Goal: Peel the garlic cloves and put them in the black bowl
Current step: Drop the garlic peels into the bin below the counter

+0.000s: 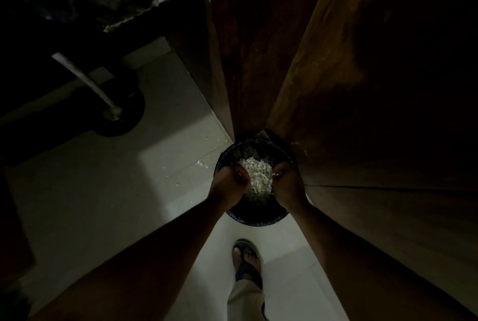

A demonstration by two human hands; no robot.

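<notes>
A: Hands over a round black container [254, 220] on the pale floor [103, 191], both reaching down. Left hand [227, 181] and right hand [288, 185] sit apart, a heap of pale garlic skins [257, 174] between them.

B: Fingers look curled on both, seemingly around that papery heap, though it's too dark to be sure (no whole clove stands out).

A: I'd judge this a waste step: peelings going into what looks like a lined bin against the wooden cabinet [336, 88], not the black bowl itself.

B: Agreed, or I can't rule the bowl out. Next move: let the skins drop, shake the fingers clean, mind the scraps [200, 163] already beside the rim.
</notes>
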